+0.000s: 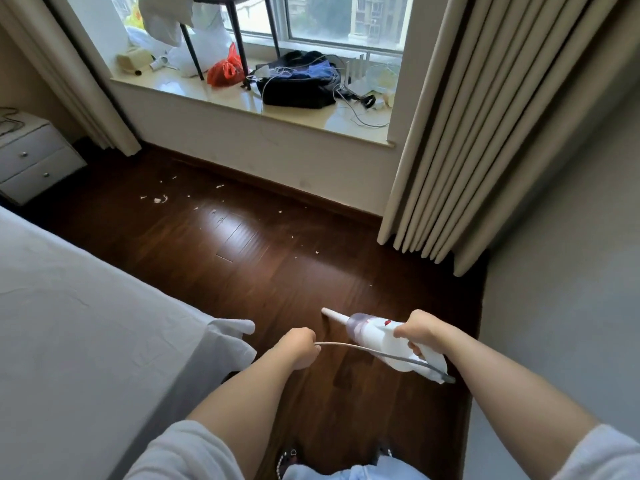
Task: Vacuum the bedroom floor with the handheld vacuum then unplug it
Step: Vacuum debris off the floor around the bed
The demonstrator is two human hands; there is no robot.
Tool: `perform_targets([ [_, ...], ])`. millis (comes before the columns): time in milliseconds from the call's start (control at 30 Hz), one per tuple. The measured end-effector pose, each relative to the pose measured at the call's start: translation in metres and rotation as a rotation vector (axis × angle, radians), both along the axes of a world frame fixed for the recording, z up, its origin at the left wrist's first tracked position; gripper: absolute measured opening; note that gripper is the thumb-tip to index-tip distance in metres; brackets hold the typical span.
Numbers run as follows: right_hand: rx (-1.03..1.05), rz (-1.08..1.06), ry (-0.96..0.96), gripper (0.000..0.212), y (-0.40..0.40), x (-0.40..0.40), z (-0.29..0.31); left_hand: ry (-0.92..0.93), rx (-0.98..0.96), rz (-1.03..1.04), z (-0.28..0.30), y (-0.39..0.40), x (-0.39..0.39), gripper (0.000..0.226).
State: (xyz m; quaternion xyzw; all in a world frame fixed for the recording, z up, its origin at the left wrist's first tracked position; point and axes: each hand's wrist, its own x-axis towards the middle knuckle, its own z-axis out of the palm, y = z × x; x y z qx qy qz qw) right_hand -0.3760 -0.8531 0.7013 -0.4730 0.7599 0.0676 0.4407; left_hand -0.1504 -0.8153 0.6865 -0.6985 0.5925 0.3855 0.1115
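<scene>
- I am standing on a dark wooden bedroom floor (277, 271) between the bed (86, 323) and the curtain (467, 133), facing the window ledge (242, 102).
- My right hand (420, 329) is gripping the handheld vacuum (377, 336), nozzle hovering above the boards; my left hand (301, 346) is pinching its cord (353, 347) clear.
- White scraps (159, 199) are lying well ahead, so I should lower the nozzle and sweep forward, keeping the cord slack.
- The vacuum's clear dust cup is looking mostly empty; a red bag (225, 69) on the ledge is bulging, contents hidden.

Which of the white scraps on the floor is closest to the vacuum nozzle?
The lone scrap up and right of the nozzle, toward the curtain. The other scraps lie farther off, toward the window wall and nightstand.
</scene>
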Motion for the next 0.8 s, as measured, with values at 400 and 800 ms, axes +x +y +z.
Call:
perform_targets([
  [400, -0.045, -0.140, 0.015, 0.038, 0.015, -0.054, -0.011, -0.025, -0.040, -0.091, 0.009, -0.024, -0.056, 0.029],
  [800, 0.010, -0.154, 0.042, 0.039, -0.009, -0.097, -0.021, -0.030, -0.029, -0.039, -0.001, -0.023, -0.081, 0.027],
])
